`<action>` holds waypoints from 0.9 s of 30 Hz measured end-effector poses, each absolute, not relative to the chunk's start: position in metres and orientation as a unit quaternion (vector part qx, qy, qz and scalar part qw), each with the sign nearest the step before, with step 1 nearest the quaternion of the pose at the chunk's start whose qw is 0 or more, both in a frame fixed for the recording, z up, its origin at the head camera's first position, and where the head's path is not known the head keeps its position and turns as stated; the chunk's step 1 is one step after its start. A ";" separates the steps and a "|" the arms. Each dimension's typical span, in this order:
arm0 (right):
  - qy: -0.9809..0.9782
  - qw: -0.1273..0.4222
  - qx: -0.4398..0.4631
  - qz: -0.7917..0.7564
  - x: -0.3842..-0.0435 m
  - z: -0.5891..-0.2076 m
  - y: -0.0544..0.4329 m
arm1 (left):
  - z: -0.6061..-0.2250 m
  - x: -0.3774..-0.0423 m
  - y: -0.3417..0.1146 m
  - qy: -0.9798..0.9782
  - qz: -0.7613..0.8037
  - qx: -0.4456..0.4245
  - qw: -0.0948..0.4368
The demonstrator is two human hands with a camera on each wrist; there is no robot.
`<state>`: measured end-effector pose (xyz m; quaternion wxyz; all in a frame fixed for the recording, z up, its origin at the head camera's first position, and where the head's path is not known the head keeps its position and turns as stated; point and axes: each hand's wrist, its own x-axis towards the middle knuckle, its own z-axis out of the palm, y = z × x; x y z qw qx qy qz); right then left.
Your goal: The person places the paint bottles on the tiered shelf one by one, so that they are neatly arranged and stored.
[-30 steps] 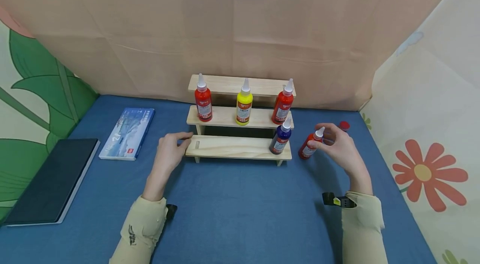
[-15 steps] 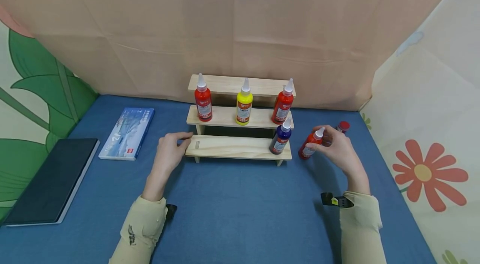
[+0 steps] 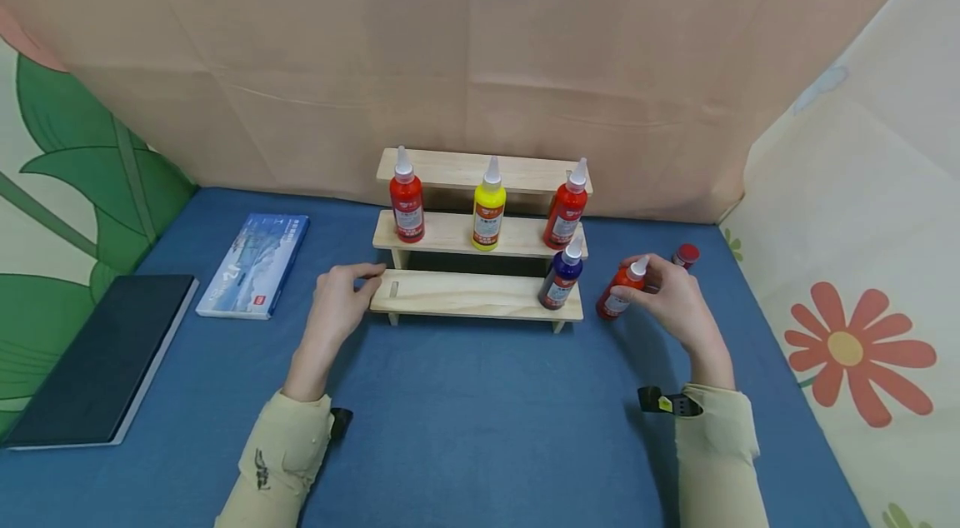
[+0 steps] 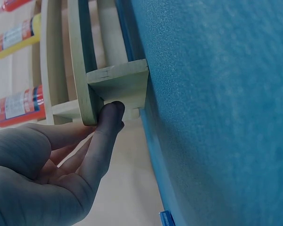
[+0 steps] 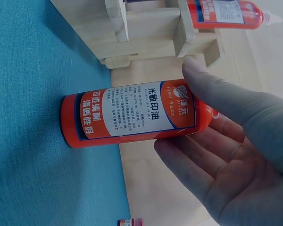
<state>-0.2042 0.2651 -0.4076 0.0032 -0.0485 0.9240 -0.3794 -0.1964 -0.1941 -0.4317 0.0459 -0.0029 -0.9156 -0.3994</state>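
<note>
A three-tier wooden rack (image 3: 465, 292) stands on the blue cloth. With thumb and fingertips my left hand (image 3: 341, 303) pinches the left end of its lowest tier; the left wrist view shows the thumb and fingers on either side of the board (image 4: 82, 84). To the right of the rack, my right hand (image 3: 671, 295) holds a red ink bottle (image 3: 615, 303) by its upper part. In the right wrist view this ink bottle (image 5: 132, 113) has a white label, with the thumb on one side and fingers on the other. Its base is at the cloth.
On the middle tier stand a red bottle (image 3: 407, 207), a yellow bottle (image 3: 488, 216) and another red bottle (image 3: 565, 216). A dark blue bottle (image 3: 560, 282) is at the lowest tier's right end. Behind my right hand is a red-capped bottle (image 3: 686, 255). Two books (image 3: 255, 266) (image 3: 105, 361) lie left.
My right hand has shifted slightly left and down, closing around the red ink bottle, and more of the red-capped bottle shows behind it. The left hand stays at the rack.
</note>
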 end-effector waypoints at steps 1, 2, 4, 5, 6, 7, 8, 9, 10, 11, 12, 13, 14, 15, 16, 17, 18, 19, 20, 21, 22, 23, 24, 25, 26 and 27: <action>0.924 0.002 -0.049 -0.380 -0.204 -0.407 0.265 | -0.431 -0.196 -0.194 -0.916 -0.399 -0.004 0.047; 0.923 0.001 -0.049 -0.381 -0.204 -0.407 0.265 | -0.431 -0.196 -0.194 -0.916 -0.399 -0.005 0.048; 0.923 -0.001 -0.049 -0.382 -0.204 -0.406 0.265 | -0.430 -0.195 -0.194 -0.916 -0.399 -0.005 0.048; 0.923 -0.002 -0.049 -0.382 -0.204 -0.406 0.265 | -0.431 -0.195 -0.194 -0.915 -0.399 -0.005 0.048; 0.923 -0.003 -0.049 -0.382 -0.203 -0.405 0.265 | -0.431 -0.195 -0.194 -0.915 -0.400 -0.005 0.048; 0.923 -0.003 -0.049 -0.382 -0.203 -0.405 0.265 | -0.431 -0.196 -0.194 -0.915 -0.399 -0.004 0.048; 0.923 -0.004 -0.049 -0.382 -0.203 -0.405 0.265 | -0.431 -0.196 -0.194 -0.915 -0.399 -0.004 0.048; 0.923 -0.004 -0.048 -0.381 -0.203 -0.405 0.265 | -0.431 -0.196 -0.194 -0.915 -0.400 -0.003 0.047; 0.924 -0.004 -0.048 -0.380 -0.202 -0.405 0.264 | -0.431 -0.195 -0.194 -0.915 -0.400 -0.003 0.047; 0.924 -0.005 -0.048 -0.380 -0.202 -0.404 0.265 | -0.431 -0.195 -0.194 -0.915 -0.400 -0.003 0.046; 0.924 -0.006 -0.048 -0.379 -0.202 -0.404 0.265 | -0.430 -0.195 -0.194 -0.915 -0.400 -0.004 0.045; 0.924 -0.006 -0.048 -0.380 -0.202 -0.404 0.264 | -0.430 -0.195 -0.194 -0.915 -0.401 -0.004 0.045; 0.924 -0.006 -0.048 -0.380 -0.201 -0.403 0.264 | -0.430 -0.195 -0.194 -0.915 -0.401 -0.005 0.045; 0.924 -0.007 -0.048 -0.380 -0.201 -0.402 0.264 | -0.430 -0.195 -0.194 -0.915 -0.400 -0.005 0.046; 0.924 -0.008 -0.048 -0.380 -0.201 -0.401 0.264 | -0.430 -0.195 -0.194 -0.915 -0.400 -0.005 0.047; 0.924 -0.008 -0.047 -0.381 -0.200 -0.400 0.263 | -0.431 -0.196 -0.194 -0.915 -0.400 -0.006 0.048; 0.923 -0.010 -0.048 -0.381 -0.200 -0.399 0.263 | -0.431 -0.196 -0.194 -0.916 -0.399 -0.006 0.049; 0.923 -0.011 -0.049 -0.382 -0.199 -0.397 0.263 | -0.431 -0.196 -0.195 -0.915 -0.399 -0.006 0.050; 0.923 -0.013 -0.049 -0.382 -0.199 -0.396 0.262 | -0.431 -0.197 -0.195 -0.915 -0.399 -0.007 0.051; 0.923 -0.015 -0.050 -0.381 -0.198 -0.395 0.262 | -0.431 -0.197 -0.195 -0.915 -0.399 -0.007 0.052; 0.923 -0.017 -0.050 -0.382 -0.198 -0.394 0.262 | -0.431 -0.197 -0.195 -0.915 -0.399 -0.008 0.053; 0.923 -0.018 -0.051 -0.382 -0.197 -0.393 0.262 | -0.431 -0.197 -0.195 -0.915 -0.399 -0.009 0.053; 0.923 -0.020 -0.052 -0.381 -0.197 -0.392 0.261 | -0.432 -0.197 -0.195 -0.915 -0.399 -0.010 0.053; 0.923 -0.021 -0.052 -0.380 -0.196 -0.391 0.261 | -0.432 -0.197 -0.195 -0.916 -0.398 -0.010 0.054; 0.923 -0.023 -0.052 -0.380 -0.195 -0.390 0.262 | -0.432 -0.197 -0.195 -0.916 -0.398 -0.011 0.053; 0.923 -0.025 -0.052 -0.379 -0.195 -0.388 0.262 | -0.432 -0.197 -0.195 -0.916 -0.398 -0.011 0.053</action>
